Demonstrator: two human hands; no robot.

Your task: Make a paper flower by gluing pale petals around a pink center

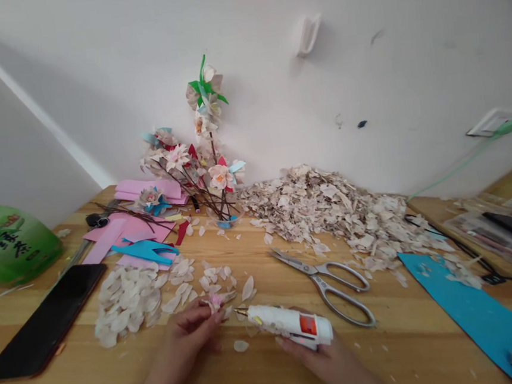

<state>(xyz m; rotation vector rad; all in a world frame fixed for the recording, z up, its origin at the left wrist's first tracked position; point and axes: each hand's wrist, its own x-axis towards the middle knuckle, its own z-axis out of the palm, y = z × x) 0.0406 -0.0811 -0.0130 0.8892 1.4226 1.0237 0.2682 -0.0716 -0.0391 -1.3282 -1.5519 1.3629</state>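
Between the fingertips of my left hand [194, 329] is a small flower [216, 302] with a pink centre and pale petals. My right hand [315, 354] is wrapped round a white hot glue gun [285, 321], its metal nozzle pointing left, close to the flower. Just beyond my left hand lie loose whitish petals [183, 282] and a larger heap of petals [129, 302]. One single petal [241, 345] rests on the wood below the nozzle. Silver scissors [324, 281] lie partly spread behind and to the right of the glue gun.
Finished flowers on stems [212, 178] stand in a clear holder by the wall. A big pile of flakes [324, 204] covers the back right. A black phone [47, 321], green bag [13, 243], pink sheets [129, 227] and blue sheet [468, 311] lie around the wooden table [263, 376].
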